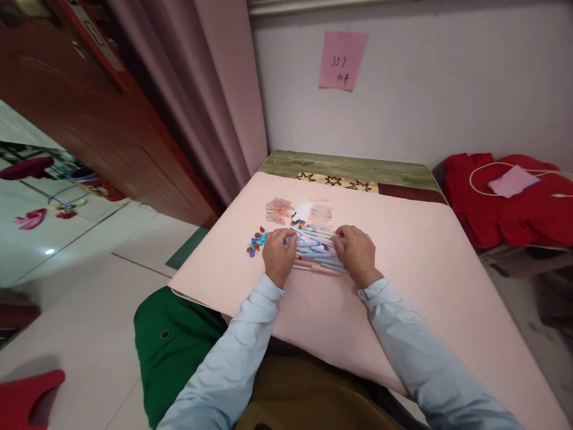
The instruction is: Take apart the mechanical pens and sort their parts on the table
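A pile of slim pens [319, 251], mostly pale blue, white and beige, lies crosswise on the table between my two hands. My left hand [278, 254] is at the pile's left end, thumb and fingertips pinched together on a pen. At the right end my right hand [358, 254] has its fingers curled in on a pen's end; its fingertips are partly hidden. Just beyond the pile are white sticks with black tips [301, 214]. Clear brownish tubes [279, 210] lie to their left, with more pale clear tubes [321, 212] to their right. Small blue and brown pieces [256, 242] are heaped beside my left hand.
A pale pink cover [425, 286] lies over the table, whose patterned green far edge [358, 161] meets the wall. A pink note [342, 61] is stuck there. Red cloth [514, 203] with a white cable stands at right; a curtain [224, 77] and wooden door [134, 131] are at left.
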`<state>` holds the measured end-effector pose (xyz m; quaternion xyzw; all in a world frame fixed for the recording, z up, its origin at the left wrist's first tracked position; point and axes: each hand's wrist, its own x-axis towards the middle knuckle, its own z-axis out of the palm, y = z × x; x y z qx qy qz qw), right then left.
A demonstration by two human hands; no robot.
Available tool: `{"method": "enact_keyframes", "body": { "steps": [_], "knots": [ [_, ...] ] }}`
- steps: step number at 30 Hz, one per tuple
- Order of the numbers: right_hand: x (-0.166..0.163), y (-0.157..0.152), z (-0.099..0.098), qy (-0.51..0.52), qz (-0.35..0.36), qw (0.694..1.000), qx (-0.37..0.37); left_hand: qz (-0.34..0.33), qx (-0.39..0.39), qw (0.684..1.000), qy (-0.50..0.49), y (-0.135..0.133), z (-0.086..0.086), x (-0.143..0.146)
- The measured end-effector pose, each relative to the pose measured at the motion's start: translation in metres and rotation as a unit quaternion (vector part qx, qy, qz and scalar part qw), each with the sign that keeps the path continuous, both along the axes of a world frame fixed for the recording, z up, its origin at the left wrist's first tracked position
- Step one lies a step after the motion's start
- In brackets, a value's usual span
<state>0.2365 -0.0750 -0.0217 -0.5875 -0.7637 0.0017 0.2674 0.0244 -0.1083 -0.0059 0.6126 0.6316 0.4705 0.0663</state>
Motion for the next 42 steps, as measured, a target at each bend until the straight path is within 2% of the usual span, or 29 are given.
{"method": "enact_keyframes", "body": {
  "steps": [3, 10, 16, 19, 22, 26, 28, 34, 39, 42],
  "knots": [
    [0.002, 0.004, -0.003, -0.004, 0.009, 1.0, 0.018, 0.001, 0.008, 1.0, -0.007, 0.0, 0.002, 0.0],
    [0.005, 0.008, -0.008, -0.01, 0.047, 0.999, 0.005, 0.003, 0.001, 0.999, -0.05, 0.0, 0.0, -0.004],
    [0.002, 0.007, -0.008, -0.01, 0.034, 0.999, 0.015, 0.007, 0.0, 0.995, -0.096, -0.001, -0.002, -0.006],
    [0.001, 0.006, -0.006, 0.022, 0.014, 0.999, 0.018, -0.006, -0.013, 0.981, -0.195, -0.001, -0.001, -0.003],
    [-0.002, 0.001, 0.0, 0.142, 0.028, 0.989, 0.005, -0.035, -0.042, 0.927, -0.372, -0.002, 0.003, 0.004],
    [-0.012, -0.012, 0.012, 0.335, 0.114, 0.929, -0.106, -0.097, -0.092, 0.829, -0.543, -0.004, 0.014, 0.012],
    [-0.016, -0.019, 0.016, 0.38, 0.156, 0.9, -0.147, -0.123, -0.101, 0.803, -0.575, -0.005, 0.019, 0.014],
    [-0.022, -0.027, 0.023, 0.427, 0.216, 0.846, -0.234, -0.147, -0.103, 0.782, -0.597, -0.007, 0.027, 0.013],
    [-0.022, -0.032, 0.031, 0.458, 0.24, 0.768, -0.378, -0.166, -0.131, 0.77, -0.602, -0.011, 0.028, 0.02],
    [-0.023, -0.037, 0.036, 0.471, 0.248, 0.714, -0.455, -0.21, -0.152, 0.76, -0.597, -0.014, 0.029, 0.024]
  ]
}}
